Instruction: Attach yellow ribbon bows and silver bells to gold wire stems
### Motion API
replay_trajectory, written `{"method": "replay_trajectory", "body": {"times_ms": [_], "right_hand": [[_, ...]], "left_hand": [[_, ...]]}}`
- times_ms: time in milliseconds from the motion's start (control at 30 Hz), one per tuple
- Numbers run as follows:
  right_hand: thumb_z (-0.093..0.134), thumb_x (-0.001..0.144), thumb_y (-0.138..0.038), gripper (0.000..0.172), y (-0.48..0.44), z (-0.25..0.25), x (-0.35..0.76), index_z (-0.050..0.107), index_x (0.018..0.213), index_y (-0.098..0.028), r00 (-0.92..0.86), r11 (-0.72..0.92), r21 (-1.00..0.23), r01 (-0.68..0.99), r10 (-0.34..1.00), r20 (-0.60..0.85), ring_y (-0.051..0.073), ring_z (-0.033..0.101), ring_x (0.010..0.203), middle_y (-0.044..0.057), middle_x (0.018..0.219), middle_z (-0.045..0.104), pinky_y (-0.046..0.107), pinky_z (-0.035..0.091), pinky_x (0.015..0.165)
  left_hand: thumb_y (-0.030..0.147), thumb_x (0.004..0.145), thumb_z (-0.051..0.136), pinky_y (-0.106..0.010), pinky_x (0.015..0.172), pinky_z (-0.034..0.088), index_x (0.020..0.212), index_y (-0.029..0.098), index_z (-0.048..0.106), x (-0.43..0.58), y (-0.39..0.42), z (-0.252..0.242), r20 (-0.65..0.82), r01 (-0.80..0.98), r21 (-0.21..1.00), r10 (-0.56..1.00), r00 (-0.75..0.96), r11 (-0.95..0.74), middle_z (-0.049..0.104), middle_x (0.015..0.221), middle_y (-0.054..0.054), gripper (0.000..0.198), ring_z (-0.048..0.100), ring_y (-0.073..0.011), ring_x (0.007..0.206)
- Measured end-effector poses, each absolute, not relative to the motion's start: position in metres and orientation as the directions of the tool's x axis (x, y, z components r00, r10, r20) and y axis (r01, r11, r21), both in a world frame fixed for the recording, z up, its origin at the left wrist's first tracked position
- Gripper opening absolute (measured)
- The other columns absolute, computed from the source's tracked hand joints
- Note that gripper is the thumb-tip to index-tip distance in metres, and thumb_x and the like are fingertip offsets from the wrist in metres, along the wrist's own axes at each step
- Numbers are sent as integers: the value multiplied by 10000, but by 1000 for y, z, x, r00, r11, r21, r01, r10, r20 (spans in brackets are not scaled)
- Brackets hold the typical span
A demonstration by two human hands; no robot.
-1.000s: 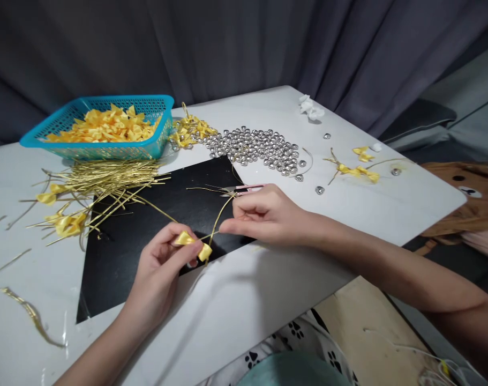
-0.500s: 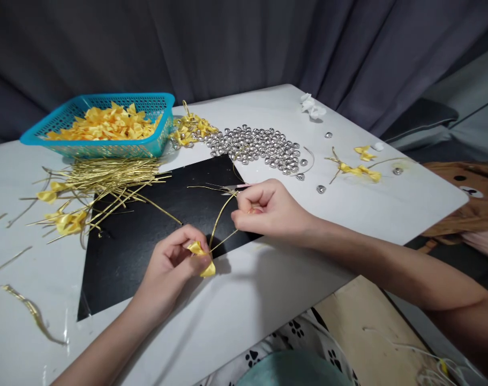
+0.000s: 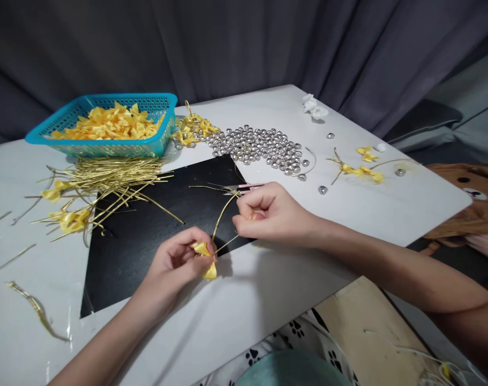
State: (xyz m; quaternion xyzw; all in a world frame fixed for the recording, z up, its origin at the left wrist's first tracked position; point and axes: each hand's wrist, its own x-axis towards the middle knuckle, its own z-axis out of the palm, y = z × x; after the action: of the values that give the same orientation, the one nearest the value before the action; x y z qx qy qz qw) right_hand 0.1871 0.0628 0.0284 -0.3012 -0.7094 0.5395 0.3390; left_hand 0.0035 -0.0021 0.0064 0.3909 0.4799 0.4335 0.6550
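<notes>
Near the front edge of the black mat [image 3: 135, 268], my left hand [image 3: 183, 257] pinches a yellow ribbon bow [image 3: 209, 272]. A thin gold wire [image 3: 227, 243] runs from the bow to my right hand [image 3: 268, 212], whose fingers are closed on it. A second stretch of gold wire curves upward from the bow toward the right hand. Just behind the right hand lies a pair of scissors [image 3: 244, 188] with pink handles, partly hidden by it. The wire's ends inside both hands are hidden.
A blue basket [image 3: 101, 142] of yellow bows stands at the back left, with gold wires [image 3: 119, 171] heaped before it. Silver heart-shaped beads [image 3: 263, 147] spread behind the mat. Wired bows [image 3: 362, 171] and white crumpled pieces [image 3: 315, 109] lie on the right of the white table [image 3: 412, 203].
Both hands keep their grips, the wire still stretched between them. The whole scene sits slightly further right in the view. More of the scissors' pink handles shows behind my right hand.
</notes>
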Motion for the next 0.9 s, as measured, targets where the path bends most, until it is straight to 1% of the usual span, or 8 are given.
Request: {"method": "replay_trajectory", "body": {"times_ms": [200,367,433,533,667,767,833,900], "right_hand": [[489,633,-52,308,62,29,190,244,483,-162,-616,274,-959,72,768,173,44,196,503,-74,497,230,217,157,483],[487,628,-57,304,63,27,191,241,485,-161,-586,381,-915,130,775,239,49,217,515,-70,494,235,223,162,497],[491,635,-50,303,65,25,190,254,483,-160,-562,388,-913,123,786,258,44,213,503,-73,493,236,219,157,491],[544,717,-102,314,70,20,190,320,505,-160,-536,277,-953,121,827,172,37,216,474,-81,490,261,208,141,466],[610,831,-304,346,73,18,189,396,600,-161,-610,54,-992,112,792,-25,38,214,442,-96,486,275,198,121,426],[700,782,-340,378,68,18,187,382,672,-166,-664,-62,-998,32,745,-67,34,279,461,-93,533,359,174,170,423],[773,712,-303,451,64,19,184,339,730,-182,-688,-119,-993,8,720,-92,24,304,475,-77,628,477,159,208,425],[806,669,-244,523,60,19,183,294,766,-199,-708,-149,-989,19,696,-118,11,283,460,-59,736,562,155,199,408]], "left_hand": [[160,579,713,-172,453,346,558,191,643,7,-2,8,-280,-160,941,953,119,297,564,525,19,79,442,-85,479],[152,558,714,-159,443,340,538,187,637,5,-2,8,-296,-171,934,947,124,314,554,496,25,87,435,-74,462],[162,576,728,-150,453,358,557,185,653,3,-2,7,-302,-177,929,943,142,325,577,509,21,81,457,-71,468],[197,625,761,-144,523,428,645,191,705,0,-2,7,-319,-196,918,935,156,346,665,603,-2,60,551,-81,537],[215,626,811,-127,593,481,723,200,739,-2,-1,6,-326,-229,908,935,137,350,726,705,-11,122,626,-84,612],[210,587,845,-108,628,499,764,216,747,0,-1,5,-312,-258,909,945,96,326,744,746,0,203,650,-78,650],[198,567,859,-86,623,494,756,223,740,2,0,4,-305,-269,912,950,60,310,733,709,24,224,647,-62,640],[184,569,858,-65,609,483,721,218,725,4,1,3,-299,-269,916,954,30,296,706,652,53,205,630,-40,608]]}}
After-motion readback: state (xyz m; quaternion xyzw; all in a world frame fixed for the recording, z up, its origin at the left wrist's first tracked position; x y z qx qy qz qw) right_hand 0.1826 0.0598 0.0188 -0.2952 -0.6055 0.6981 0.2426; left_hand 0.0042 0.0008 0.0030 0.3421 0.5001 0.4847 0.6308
